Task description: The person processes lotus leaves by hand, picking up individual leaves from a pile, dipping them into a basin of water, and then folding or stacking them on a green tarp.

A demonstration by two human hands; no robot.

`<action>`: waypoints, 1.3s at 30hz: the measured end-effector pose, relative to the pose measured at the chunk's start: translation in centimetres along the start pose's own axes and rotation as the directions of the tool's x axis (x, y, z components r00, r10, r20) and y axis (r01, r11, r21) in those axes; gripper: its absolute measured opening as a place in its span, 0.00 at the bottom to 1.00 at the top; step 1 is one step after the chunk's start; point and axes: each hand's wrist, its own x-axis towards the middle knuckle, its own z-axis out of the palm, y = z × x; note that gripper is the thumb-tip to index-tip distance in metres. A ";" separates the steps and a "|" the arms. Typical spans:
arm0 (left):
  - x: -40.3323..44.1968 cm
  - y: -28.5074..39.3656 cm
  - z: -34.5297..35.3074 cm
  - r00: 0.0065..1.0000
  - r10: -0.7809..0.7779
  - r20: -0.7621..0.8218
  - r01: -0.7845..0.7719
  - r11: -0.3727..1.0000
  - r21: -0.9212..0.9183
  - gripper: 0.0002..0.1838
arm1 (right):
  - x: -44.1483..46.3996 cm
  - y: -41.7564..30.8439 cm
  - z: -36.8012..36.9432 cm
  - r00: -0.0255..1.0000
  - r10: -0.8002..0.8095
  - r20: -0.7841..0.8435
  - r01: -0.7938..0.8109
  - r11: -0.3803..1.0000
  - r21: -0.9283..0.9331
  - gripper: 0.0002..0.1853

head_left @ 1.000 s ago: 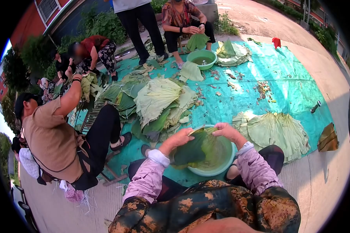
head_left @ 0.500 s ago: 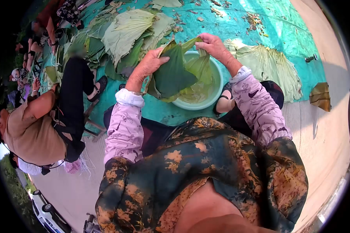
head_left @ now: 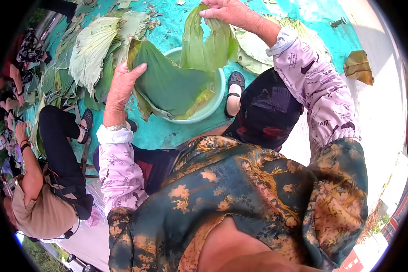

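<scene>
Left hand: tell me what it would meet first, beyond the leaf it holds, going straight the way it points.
Beyond the held leaf, the left hand would probably meet the pale leaves on the tarp first, though it might pass above them; depth is unclear.

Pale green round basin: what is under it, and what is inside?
The basin stands on a turquoise ground sheet. A large green leaf, held by left hand and right hand, hides most of the inside: some inner wall shows, any contents don't.
</scene>
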 end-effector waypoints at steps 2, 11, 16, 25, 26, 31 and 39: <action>-0.2 0.0 0.5 0.999 -0.015 -0.043 0.013 0.999 -0.029 0.14 | -0.3 1.4 -2.8 1.000 -0.016 -0.004 0.016 0.999 -0.028 0.07; -3.8 1.3 -0.4 0.978 -0.105 -0.180 0.112 0.993 0.029 0.13 | -7.4 9.7 -14.2 0.870 0.419 -0.261 -0.437 0.900 -0.009 0.13; -1.4 2.7 1.8 0.937 -0.214 -0.277 0.228 0.974 0.018 0.14 | -9.7 26.3 -19.9 0.584 0.632 -0.509 -0.687 0.719 0.105 0.22; -0.4 4.7 3.1 0.879 -0.342 -0.331 0.370 0.929 0.024 0.12 | -10.7 33.7 -22.8 0.659 0.505 -0.557 -0.729 0.611 -0.309 0.24; -0.2 4.7 3.1 0.881 -0.350 -0.320 0.375 0.927 0.018 0.12 | -10.5 33.9 -22.8 0.668 0.484 -0.565 -0.720 0.611 -0.329 0.24; 0.1 4.9 3.5 0.883 -0.362 -0.298 0.379 0.925 -0.001 0.12 | -10.3 35.8 -22.1 0.650 0.419 -0.634 -0.703 0.648 -0.293 0.23; 0.1 4.8 3.9 0.887 -0.353 -0.299 0.375 0.927 0.017 0.15 | -9.2 32.6 -21.3 0.631 0.176 -0.756 -0.727 0.474 -0.497 0.16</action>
